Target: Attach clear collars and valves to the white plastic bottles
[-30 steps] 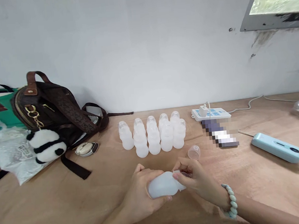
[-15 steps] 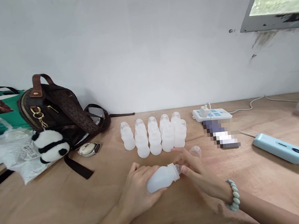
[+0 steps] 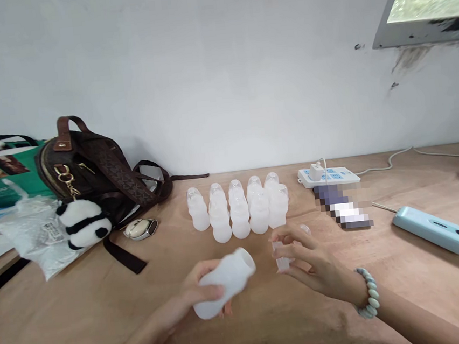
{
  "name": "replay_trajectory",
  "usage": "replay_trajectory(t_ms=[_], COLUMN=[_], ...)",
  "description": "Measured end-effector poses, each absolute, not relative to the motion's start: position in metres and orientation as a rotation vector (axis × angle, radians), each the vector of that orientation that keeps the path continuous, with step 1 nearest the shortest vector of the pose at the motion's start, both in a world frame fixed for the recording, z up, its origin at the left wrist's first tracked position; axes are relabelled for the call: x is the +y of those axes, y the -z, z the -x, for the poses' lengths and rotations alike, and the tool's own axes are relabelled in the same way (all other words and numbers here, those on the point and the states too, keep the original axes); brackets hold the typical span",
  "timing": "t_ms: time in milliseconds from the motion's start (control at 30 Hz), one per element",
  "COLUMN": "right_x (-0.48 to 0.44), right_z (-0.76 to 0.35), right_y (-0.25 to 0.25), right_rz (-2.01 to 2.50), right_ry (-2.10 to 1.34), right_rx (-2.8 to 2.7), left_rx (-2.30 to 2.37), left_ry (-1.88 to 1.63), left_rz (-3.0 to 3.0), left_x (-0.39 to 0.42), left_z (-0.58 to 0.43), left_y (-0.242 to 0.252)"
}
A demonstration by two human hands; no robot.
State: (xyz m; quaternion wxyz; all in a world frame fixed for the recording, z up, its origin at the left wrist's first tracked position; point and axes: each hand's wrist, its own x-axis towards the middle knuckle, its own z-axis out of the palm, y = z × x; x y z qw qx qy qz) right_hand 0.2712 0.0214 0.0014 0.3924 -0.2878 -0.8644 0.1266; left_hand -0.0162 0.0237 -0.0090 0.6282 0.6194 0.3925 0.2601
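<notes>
Frosted bottle (image 3: pixel 228 279): tilted, held over the front of the worktop (image 3: pixel 177 307), mouth open toward the upper right. Left hand (image 3: pixel 200 284) clamped around its body. Right hand (image 3: pixel 305 256), well apart from the left, grips a translucent collar piece (image 3: pixel 282 257) between thumb and fingers; finer detail is hidden by the fingers. A clear cap (image 3: pixel 305 229) lies just behind the right hand, partly covered. Beyond stand capped bottles (image 3: pixel 239 214), upright, grouped closely. Right of these: power strip (image 3: pixel 341 175), light-blue device (image 3: pixel 434 231). Left: computer mouse (image 3: pixel 136 229), dark backpack (image 3: pixel 91 169).
</notes>
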Motion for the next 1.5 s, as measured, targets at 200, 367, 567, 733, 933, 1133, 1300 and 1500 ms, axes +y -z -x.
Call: replay_trajectory(t_ms=[200,367,567,733,933,1133,1300,1500], right_x=[0.025,0.025,0.026,0.026,0.024,0.022,0.019,0.018], right_z=[-0.273,-0.270,-0.268,-0.267,-0.268,-0.269,-0.266,-0.264], right_y=[0.007,0.011,0.013,0.013,0.016,0.017,0.015,0.018], right_rz=[0.816,0.808,0.804,0.801,0.914,0.886,0.790,0.708], right_ry=[-0.204,-0.169,-0.152,-0.177,-0.338,-0.339,-0.308,-0.247], right_rx=[-2.236,-2.307,-2.347,-2.360,-2.203,-2.060,-2.022,-1.986], left_rx=[1.432,1.694,1.899,1.986,2.084,1.416,0.934,0.697], left_ry=[-1.086,-0.985,-0.827,-0.731,-0.924,-1.175,-0.954,-0.965], left_rz=[-1.534,-1.961,-2.183,-2.290,-2.174,-1.967,-1.461,-0.998], left_x=[0.046,0.064,0.073,0.076,0.060,0.017,0.016,0.028], left_z=[0.048,0.054,0.048,0.046,0.047,0.007,-0.053,-0.085], left_y=[0.019,0.036,0.044,0.046,0.040,0.025,0.021,0.019])
